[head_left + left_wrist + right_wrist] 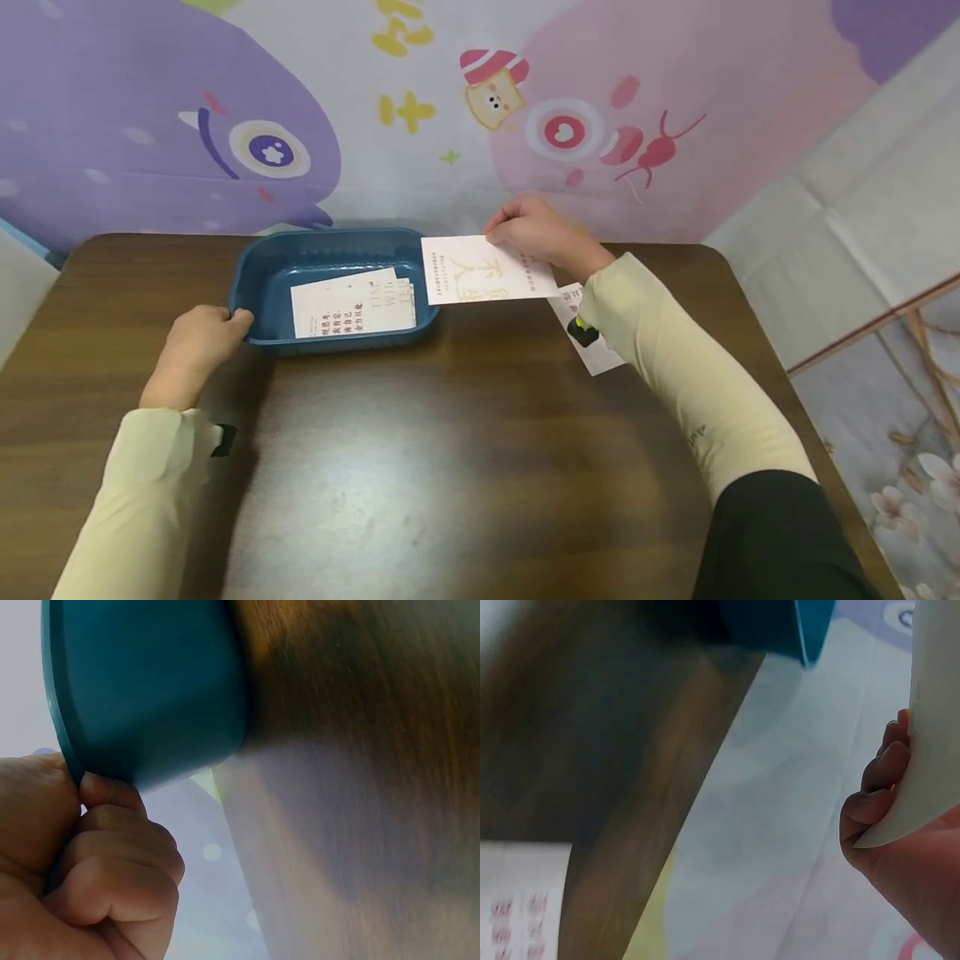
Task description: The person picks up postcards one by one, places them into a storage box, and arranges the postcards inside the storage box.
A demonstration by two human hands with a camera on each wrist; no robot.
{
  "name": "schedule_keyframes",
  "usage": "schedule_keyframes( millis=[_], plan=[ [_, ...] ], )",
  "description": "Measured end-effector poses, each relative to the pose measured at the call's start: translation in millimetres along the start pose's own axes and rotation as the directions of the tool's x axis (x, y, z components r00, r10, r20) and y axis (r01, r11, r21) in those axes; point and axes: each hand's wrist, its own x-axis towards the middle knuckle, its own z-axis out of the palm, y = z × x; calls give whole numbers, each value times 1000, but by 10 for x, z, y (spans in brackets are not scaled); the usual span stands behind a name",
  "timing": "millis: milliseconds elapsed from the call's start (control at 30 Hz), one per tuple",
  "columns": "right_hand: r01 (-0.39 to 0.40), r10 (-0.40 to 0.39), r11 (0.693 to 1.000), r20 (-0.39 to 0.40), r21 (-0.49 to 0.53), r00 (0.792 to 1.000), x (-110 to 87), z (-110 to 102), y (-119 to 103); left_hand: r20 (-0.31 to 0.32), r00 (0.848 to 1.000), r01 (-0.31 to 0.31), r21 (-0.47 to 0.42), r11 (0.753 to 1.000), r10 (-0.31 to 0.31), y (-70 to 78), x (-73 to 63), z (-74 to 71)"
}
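Observation:
A blue plastic basket point(337, 340) stands at the back left of the table, with several printed white cards point(352, 304) lying in it. My left hand point(197, 346) pinches the basket's left rim between thumb and curled fingers; the left wrist view shows this hand point(112, 862) close up on the rim point(60, 727). Between its thumb and fingers my right hand point(542, 233) holds a white card point(480, 271) by its edge, beside the basket's right end. In the right wrist view the card point(937, 712) hides part of that hand point(885, 810).
Another printed card point(600, 358) lies on the wooden table point(450, 467) beneath my right forearm, partly covered by it. Behind the table's back edge hangs a cloth point(420, 167) with cartoon figures. A pale floral covering point(900, 467) runs along the right side.

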Motion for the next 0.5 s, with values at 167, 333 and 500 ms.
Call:
schedule_keyframes(
  millis=[167,333,500],
  plan=[
    [37,-37,999,18,-25,999,162,258,-130,-6,1000,1,-8,1000,-1,11,-4,-6],
    [50,-49,998,36,-42,998,298,502,-245,-39,999,-32,-4,999,32,-10,15,-9],
    [65,-61,995,55,-72,997,417,738,-358,-43,999,-28,-9,1000,27,-28,18,-9]
  ],
)
